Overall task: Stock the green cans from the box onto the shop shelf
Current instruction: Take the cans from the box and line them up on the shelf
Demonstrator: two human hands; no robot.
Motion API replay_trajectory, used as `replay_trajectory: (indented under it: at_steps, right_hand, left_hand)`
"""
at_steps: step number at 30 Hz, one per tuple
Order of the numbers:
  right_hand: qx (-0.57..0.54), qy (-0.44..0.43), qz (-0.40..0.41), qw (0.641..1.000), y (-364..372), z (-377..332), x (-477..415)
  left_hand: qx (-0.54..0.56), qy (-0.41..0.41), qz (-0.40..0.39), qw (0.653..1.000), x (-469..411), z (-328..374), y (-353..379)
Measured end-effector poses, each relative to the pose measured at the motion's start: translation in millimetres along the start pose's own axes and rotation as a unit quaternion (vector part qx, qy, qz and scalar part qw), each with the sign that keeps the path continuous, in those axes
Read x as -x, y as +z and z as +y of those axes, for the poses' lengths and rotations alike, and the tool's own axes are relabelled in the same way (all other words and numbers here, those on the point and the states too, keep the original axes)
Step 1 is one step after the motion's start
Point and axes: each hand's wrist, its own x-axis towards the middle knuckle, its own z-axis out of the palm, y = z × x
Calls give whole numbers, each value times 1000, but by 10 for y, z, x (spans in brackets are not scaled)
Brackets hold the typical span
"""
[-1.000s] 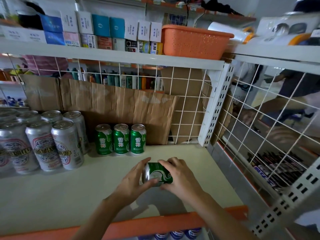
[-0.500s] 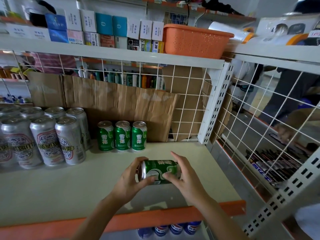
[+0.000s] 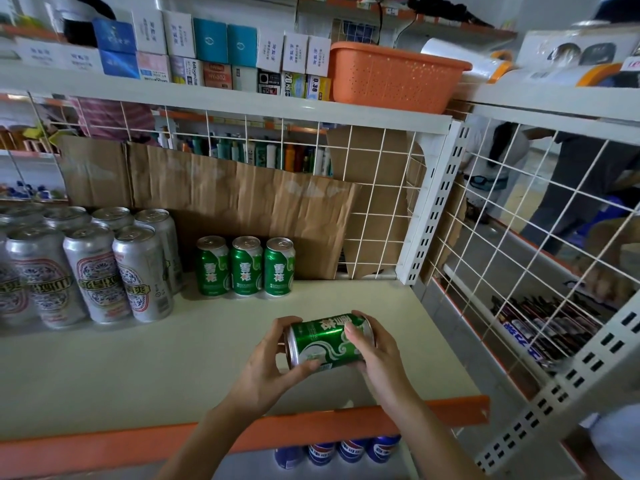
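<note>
A green can [image 3: 322, 341] lies on its side in the air above the front of the cream shelf [image 3: 138, 368]. My left hand [image 3: 266, 365] grips its left end, thumb under the can. My right hand [image 3: 375, 355] holds its right end, fingers curled over the top. Three green cans [image 3: 246, 266] stand upright in a row at the back of the shelf, in front of a cardboard sheet [image 3: 242, 206]. The box is out of view.
Several tall silver cans [image 3: 93, 268] stand at the shelf's left. A white wire grid [image 3: 512, 244] and a perforated post [image 3: 433, 206] close the right side. An orange basket [image 3: 391, 74] sits on the shelf above. Blue cans [image 3: 339, 448] show below the orange shelf edge [image 3: 311, 431].
Both hands have turned the green can so more of its side faces me and raised it a little toward the standing cans. The view has shifted slightly.
</note>
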Motion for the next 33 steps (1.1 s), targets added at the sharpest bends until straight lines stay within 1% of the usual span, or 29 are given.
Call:
replay_trajectory:
  at_steps: [2,5,7,9,12,14,16,18,21,25,29,33]
  right_hand:
    - [31,-23,-22,999,-44,-63,-22]
    - [87,-58,-76,992,-122,-211,-60]
    - [108,-66,-123,984,-163,-331,-94]
    - [133,-69,-158,976,-184,-449,-127]
    - [140,-72,-201,967,-190,-594,-161]
    - [143,-71,-224,961,-188,-666,-168]
    - [138,-72,-240,958,-187,-700,-164]
    - [127,-76,-230,962,-177,-695,-156]
    - [98,-92,-169,976,-159,-606,-138]
    - [26,-88,-105,990,-107,-462,-43]
    - [15,-100,-64,993,-40,-303,79]
    - [6,-109,-49,993,5,-186,158]
  left_hand:
    - [14,-10,-5,1000,12,6,-8]
    - [63,-52,-17,997,-7,16,-44]
    - [105,-82,-47,990,-28,72,-78]
    - [133,-108,-99,980,-44,130,-107]
    - [152,-123,-160,968,-50,180,-119]
    - [152,-127,-177,964,-60,199,-108]
    - [146,-119,-175,966,-68,207,-89]
    - [148,-107,-155,971,-66,205,-69]
    - [160,-99,-119,975,-48,193,-14]
    - [166,-90,-55,980,-17,176,105]
    - [182,-79,-9,980,22,203,219]
    - [189,-61,15,980,60,218,310]
